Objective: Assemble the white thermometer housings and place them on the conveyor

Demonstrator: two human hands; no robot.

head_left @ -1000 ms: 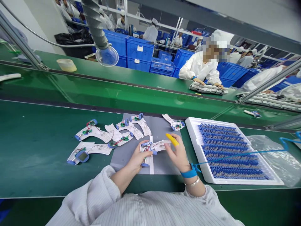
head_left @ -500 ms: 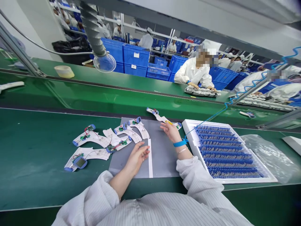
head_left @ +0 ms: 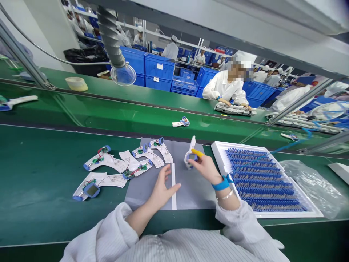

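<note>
My right hand (head_left: 208, 169), with a yellow finger cot on one finger and a blue wrist strap, holds a gun-shaped thermometer half (head_left: 192, 157). Its white handle points up and its small grey display faces me; my fingers hide part of it. My left hand (head_left: 161, 189) is open over the grey mat (head_left: 147, 194), thumb spread, beside a white strip (head_left: 173, 196). Left of it lie several similar white thermometer halves (head_left: 109, 162) with blue ends, green circuit boards and thin wires. One at the front shows its display (head_left: 91, 189).
A white foam tray (head_left: 222, 160) at my right holds rows of blue parts with grey pins (head_left: 261, 182). Clear plastic bag (head_left: 308, 182) lies beyond it. Thermometer halves (head_left: 181, 122) lie on the green belt (head_left: 141, 118) ahead. A co-worker (head_left: 229, 85) works across the line.
My right hand has drawn back from the belt's edge, bringing the thermometer half over the mat and turning it upright. My left hand's thumb has spread away from its fingers.
</note>
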